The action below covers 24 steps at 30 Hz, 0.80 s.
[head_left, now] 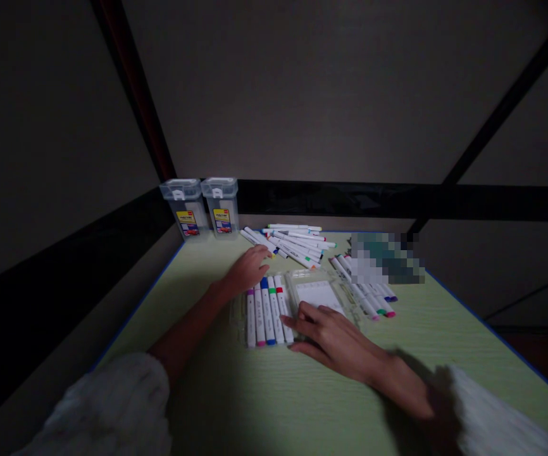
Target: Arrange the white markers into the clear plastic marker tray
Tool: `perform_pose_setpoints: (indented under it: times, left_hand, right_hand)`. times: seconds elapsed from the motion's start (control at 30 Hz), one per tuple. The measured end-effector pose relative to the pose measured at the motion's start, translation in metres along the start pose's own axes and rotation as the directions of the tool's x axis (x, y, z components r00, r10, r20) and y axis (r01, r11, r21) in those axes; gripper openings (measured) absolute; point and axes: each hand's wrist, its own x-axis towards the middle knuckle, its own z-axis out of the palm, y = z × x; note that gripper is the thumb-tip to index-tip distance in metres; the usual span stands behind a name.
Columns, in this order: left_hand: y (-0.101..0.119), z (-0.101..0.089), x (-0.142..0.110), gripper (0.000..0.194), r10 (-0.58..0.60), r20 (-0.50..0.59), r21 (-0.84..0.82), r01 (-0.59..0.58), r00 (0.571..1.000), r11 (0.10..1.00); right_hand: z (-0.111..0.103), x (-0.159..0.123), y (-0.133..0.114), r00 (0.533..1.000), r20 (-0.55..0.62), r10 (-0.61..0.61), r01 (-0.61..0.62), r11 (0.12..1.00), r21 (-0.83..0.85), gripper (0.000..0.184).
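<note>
An open clear plastic case [236, 316] lies on the table, with several white markers [267, 313] side by side in its left half, banded purple, pink, blue, green and red. My right hand [328, 335] is over the case's right half, fingers spread. Its index fingertip is at the red-banded marker; I cannot tell whether it presses on it. Beyond the case, my left hand [248, 269] reaches to the near left edge of a loose marker pile [297, 242]. Its fingers are stretched out, thumb apart, with nothing visibly held. A white card [319, 292] shows in the case's right half.
Two lidded clear boxes [186, 212] with yellow labels stand at the back left corner. More markers [366, 294] lie right of the case, beside a blurred-out greenish patch [390, 256]. The light green table [236, 405] has blue edges and meets a wall behind.
</note>
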Motion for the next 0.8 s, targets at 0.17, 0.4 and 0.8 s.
perform_pose_setpoints:
  times: [0.17, 0.4, 0.8]
  left_hand:
    - [-0.003, 0.009, -0.001, 0.039, -0.035, 0.003, 0.033, 0.035, 0.999, 0.999]
    - [-0.018, 0.029, 0.003, 0.043, -0.029, 0.023, 0.08, 0.027, 0.999, 0.996]
    - [-0.017, 0.024, 0.002, 0.041, 0.041, 0.066, 0.156, -0.051, 0.997, 0.986]
  right_hand:
    - [0.0, 0.0, 0.0, 1.0, -0.001, 0.002, -0.002, 1.0, 0.009, 0.039]
    - [-0.003, 0.0, -0.003, 1.0, 0.007, 0.005, -0.005, 1.0, 0.018, 0.038]
    - [-0.001, 0.0, -0.001, 1.0, 0.019, 0.016, -0.016, 0.999, 0.037, 0.039]
